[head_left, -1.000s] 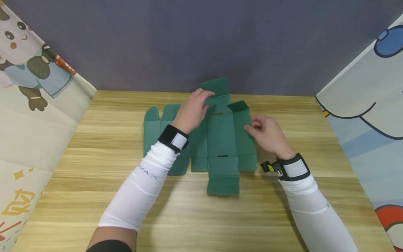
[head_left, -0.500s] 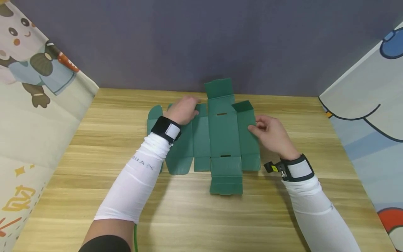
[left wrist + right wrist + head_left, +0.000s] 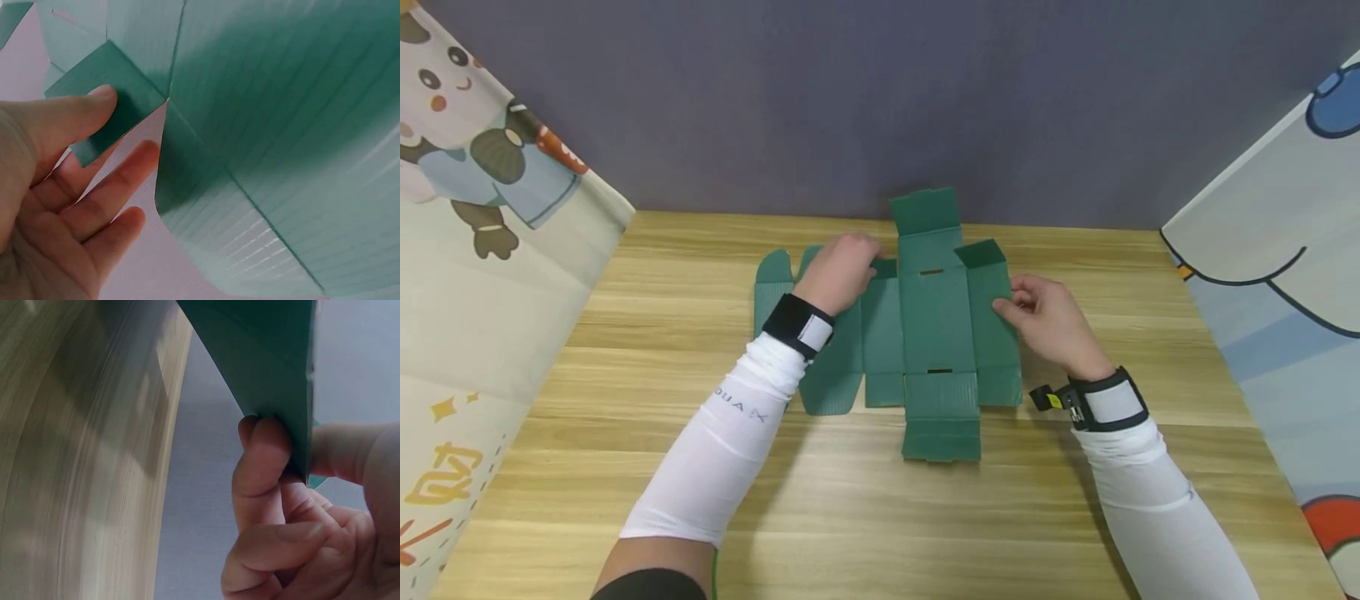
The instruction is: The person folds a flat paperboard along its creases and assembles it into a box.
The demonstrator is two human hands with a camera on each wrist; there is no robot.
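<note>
Grey backdrop (image 3: 760, 108) rises beyond both hands, and a wood-grain worktop (image 3: 1060, 517) spreads beneath them. Between and around the two grips lies a green box (image 3: 935, 321), unfolded, its creased panels and flaps spread out. On one side the left hand (image 3: 840, 271) pinches a small flap (image 3: 134, 94), thumb on its face and fingers behind, a hold that seems to suit turning the flap about its crease. Opposite, the right hand (image 3: 1052, 321) grasps the outer edge of the side panel (image 3: 992, 321) between thumb and fingers, probably to steady the card against sliding. Just beyond the right grip, a short flap (image 3: 981, 252) leans up from that same panel. Farther off, between the hands, the top flap (image 3: 927, 212) stands close to the backdrop, which likely leaves it little room that way. More panels lie under and beside the left grip, partly hidden by that hand and its black wristband (image 3: 797, 323). Nearer the person than either grip, an end flap (image 3: 942, 440) reaches over the worktop. Well apart, a printed cloth (image 3: 512, 292) hangs left of the left grip, and another printed cloth (image 3: 1262, 267) right of the right grip
</note>
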